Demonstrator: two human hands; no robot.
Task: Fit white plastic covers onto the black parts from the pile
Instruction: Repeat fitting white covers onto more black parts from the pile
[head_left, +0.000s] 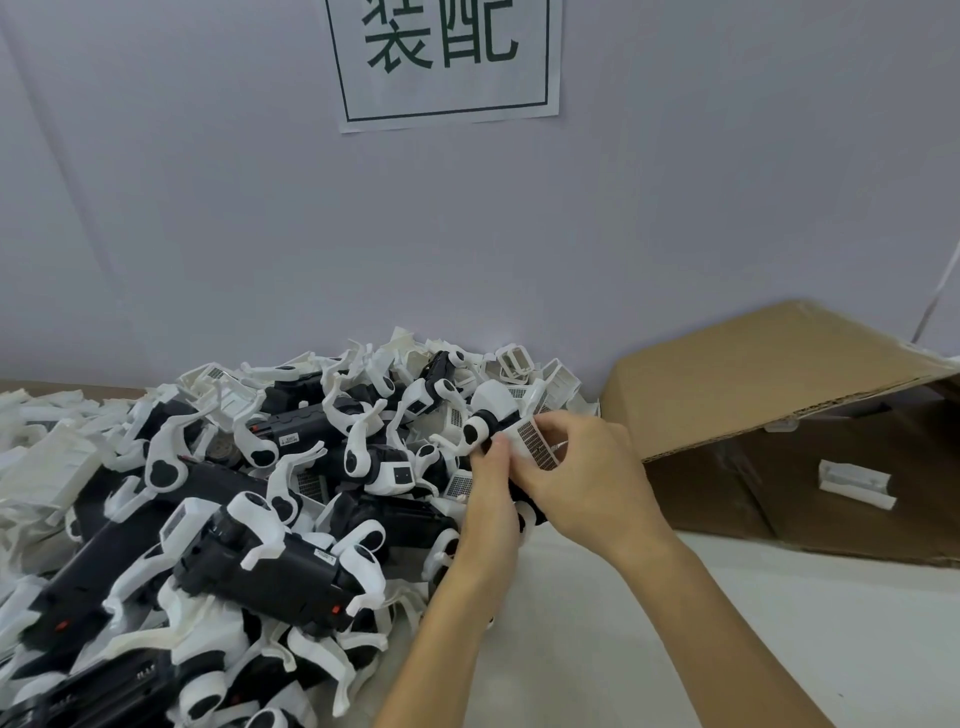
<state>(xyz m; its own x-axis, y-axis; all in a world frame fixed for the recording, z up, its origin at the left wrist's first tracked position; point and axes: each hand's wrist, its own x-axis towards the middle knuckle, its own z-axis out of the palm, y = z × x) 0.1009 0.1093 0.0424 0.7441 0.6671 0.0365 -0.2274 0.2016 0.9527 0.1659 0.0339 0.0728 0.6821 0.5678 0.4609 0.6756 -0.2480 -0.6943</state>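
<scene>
At centre right of the frame, holding one black part (524, 499) above the pile's (249, 519) right edge: left hand (491, 499) gripping it from below, right hand (582, 478) pinching a white plastic cover (535, 441) with grille against its top end. Lying at right, an open cardboard box (779, 395) with one white piece (857, 483) inside. Hanging at upper centre, a paper sign (447, 62).

A white paper sign (449, 62) fixed to the grey wall (208, 208) reads "装配" in dark green characters inside a thin rectangular border.
</scene>
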